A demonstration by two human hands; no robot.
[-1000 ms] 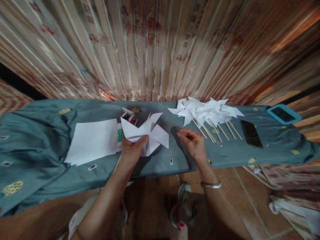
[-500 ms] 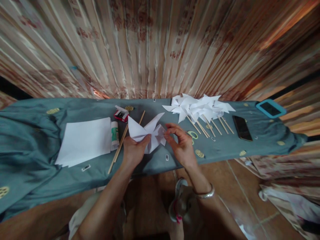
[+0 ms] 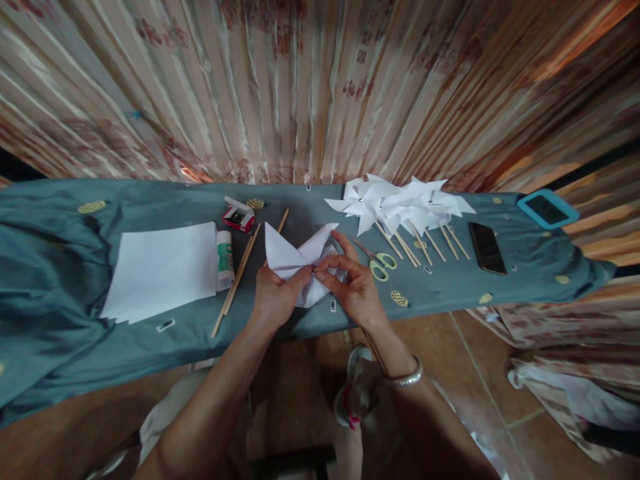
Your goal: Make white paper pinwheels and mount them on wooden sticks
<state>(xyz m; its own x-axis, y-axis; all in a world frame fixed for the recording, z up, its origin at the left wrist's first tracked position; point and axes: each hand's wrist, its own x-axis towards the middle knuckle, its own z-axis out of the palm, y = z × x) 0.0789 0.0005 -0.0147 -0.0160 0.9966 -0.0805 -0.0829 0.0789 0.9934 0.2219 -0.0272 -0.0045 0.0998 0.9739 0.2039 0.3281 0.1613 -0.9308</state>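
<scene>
A white paper pinwheel [image 3: 287, 257] with pointed blades is gripped by my left hand [image 3: 277, 297], its thumb pressed near the centre. My right hand [image 3: 355, 280] pinches a small shiny pin [image 3: 314, 269] with thumb and forefinger at that centre, touching the left thumb's tip. Part of the right blades is hidden behind my right fingers. Beside my left hand lie several thin wooden sticks [image 3: 237, 280]. Scissors [image 3: 383, 262] with green handles rest just beyond my right hand.
Finished white pinwheels [image 3: 400, 203] on sticks lie at the back right, near a black phone [image 3: 487, 248] and a blue-framed device [image 3: 549, 209]. Left are a paper stack [image 3: 163, 270], a glue stick [image 3: 225, 260] and an open red-and-white box [image 3: 239, 217]. A curtain [image 3: 300, 100] hangs behind.
My right hand has moved left from the pinwheel's right edge to its centre, with the small pin now showing at its fingertips. The scissors are more exposed.
</scene>
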